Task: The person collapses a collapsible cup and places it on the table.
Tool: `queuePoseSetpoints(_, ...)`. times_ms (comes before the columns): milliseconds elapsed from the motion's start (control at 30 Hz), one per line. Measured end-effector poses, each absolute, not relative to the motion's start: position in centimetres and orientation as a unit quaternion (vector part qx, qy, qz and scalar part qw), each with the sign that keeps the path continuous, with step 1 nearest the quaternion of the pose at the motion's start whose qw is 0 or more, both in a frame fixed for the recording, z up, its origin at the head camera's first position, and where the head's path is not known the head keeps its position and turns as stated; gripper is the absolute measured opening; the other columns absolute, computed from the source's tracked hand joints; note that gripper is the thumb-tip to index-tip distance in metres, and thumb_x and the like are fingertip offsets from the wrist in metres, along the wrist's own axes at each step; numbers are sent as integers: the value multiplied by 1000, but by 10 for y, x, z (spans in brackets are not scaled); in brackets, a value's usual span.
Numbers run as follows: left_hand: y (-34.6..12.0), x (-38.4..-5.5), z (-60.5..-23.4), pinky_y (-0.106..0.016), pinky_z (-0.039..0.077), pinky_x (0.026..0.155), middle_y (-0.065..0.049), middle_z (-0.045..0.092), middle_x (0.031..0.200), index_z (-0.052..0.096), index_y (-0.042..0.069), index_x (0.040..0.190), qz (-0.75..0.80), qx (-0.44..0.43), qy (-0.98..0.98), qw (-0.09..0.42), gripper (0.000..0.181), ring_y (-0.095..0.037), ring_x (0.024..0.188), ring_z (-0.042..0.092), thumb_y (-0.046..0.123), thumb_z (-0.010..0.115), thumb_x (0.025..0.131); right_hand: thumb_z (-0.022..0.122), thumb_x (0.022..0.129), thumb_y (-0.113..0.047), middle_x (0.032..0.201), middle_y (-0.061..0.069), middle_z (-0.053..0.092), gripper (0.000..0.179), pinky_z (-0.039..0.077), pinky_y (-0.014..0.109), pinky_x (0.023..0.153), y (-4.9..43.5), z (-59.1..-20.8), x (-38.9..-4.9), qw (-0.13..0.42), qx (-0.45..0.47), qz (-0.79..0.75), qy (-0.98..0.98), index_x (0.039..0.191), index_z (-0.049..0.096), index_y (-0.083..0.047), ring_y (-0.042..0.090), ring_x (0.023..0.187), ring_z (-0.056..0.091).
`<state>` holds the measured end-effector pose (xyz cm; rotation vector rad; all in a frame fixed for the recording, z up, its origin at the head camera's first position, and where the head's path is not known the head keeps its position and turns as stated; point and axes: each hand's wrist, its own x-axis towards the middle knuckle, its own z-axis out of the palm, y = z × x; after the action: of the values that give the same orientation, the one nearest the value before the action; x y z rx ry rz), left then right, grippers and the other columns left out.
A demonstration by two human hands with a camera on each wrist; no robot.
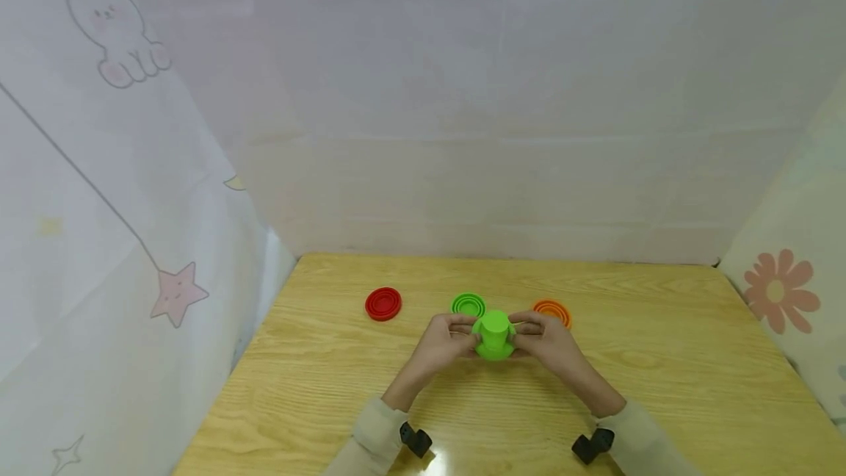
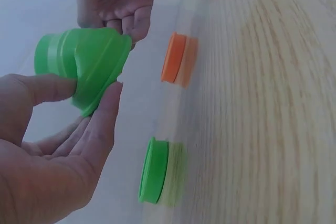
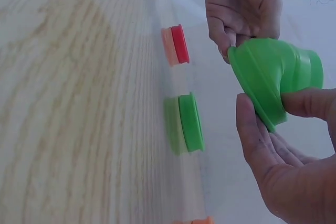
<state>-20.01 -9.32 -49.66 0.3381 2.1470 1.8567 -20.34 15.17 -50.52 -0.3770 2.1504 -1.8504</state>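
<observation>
A light green collapsible silicone cup (image 1: 494, 335) is extended and held above the table, its narrow base up and its wide rim down. My left hand (image 1: 446, 342) pinches its wall and rim from the left, thumb outside, fingers under the rim. From the other side my right hand (image 1: 547, 345) grips it the same way. The wall of the cup (image 3: 278, 74) is dented in near the thumb in the right wrist view. Just beyond lies a flat, collapsed green cup (image 1: 468, 305), which neither hand touches.
A collapsed red cup (image 1: 383, 303) lies on the wooden table (image 1: 317, 373) to the left. Behind my right hand sits a collapsed orange cup (image 1: 554, 310), partly hidden in the head view. Pale printed cloth (image 1: 502, 109) hangs around the table's back and sides.
</observation>
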Motion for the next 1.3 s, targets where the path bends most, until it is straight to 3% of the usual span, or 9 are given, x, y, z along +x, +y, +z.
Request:
queuePoseSetpoints(133,-92,-199,-498,-55,65,90,-28,72,122,63,-9,135,641,113,748,130,38,-26,100,78,6,64,100,70,100,-12,123,28,73,46,65,53,91,151,-506,-203,130,-117,-645,744,139,58,10,24,100,78)
queuePoseSetpoints(400,-96,-203,-498,-53,63,99,-23,75,125,68,-3,132,659,119,724,166,36,-30,105,78,22,62,107,73,100,-17,127,25,72,40,67,44,84,159,-503,-205,100,-141,-620,765,135,66,3,10,96,77)
queuePoseSetpoints(733,-97,-209,-489,-35,67,87,-15,78,121,76,5,126,585,174,773,175,32,-14,98,77,28,66,105,73,101,-23,128,20,71,38,63,24,84,162,-497,-204,92,-237,-533,807,133,70,-4,13,103,72)
queuePoseSetpoints(900,-96,-209,-492,-39,67,86,-18,78,119,76,3,124,587,173,773,169,30,-14,94,76,23,63,107,71,102,-26,131,21,70,46,65,31,85,162,-498,-204,118,-212,-546,802,140,63,-1,21,109,72)
queuePoseSetpoints(1033,-95,-209,-494,-46,67,90,-20,77,120,74,1,127,610,158,760,158,31,-18,96,78,23,61,109,66,105,-27,135,25,67,47,66,43,89,163,-498,-204,130,-204,-566,788,141,60,2,19,111,72)
queuePoseSetpoints(1133,-96,-208,-497,-54,63,96,-22,76,122,72,-1,129,642,139,739,153,34,-23,100,79,24,60,109,63,108,-25,137,29,65,46,65,52,90,164,-499,-205,144,-195,-592,769,142,57,5,19,106,75)
queuePoseSetpoints(1300,-96,-207,-503,-59,60,101,-20,77,119,71,-1,127,682,111,706,155,35,-28,102,79,26,62,108,61,108,-23,133,30,66,45,66,54,89,164,-501,-207,157,-158,-613,758,141,57,7,25,96,78)
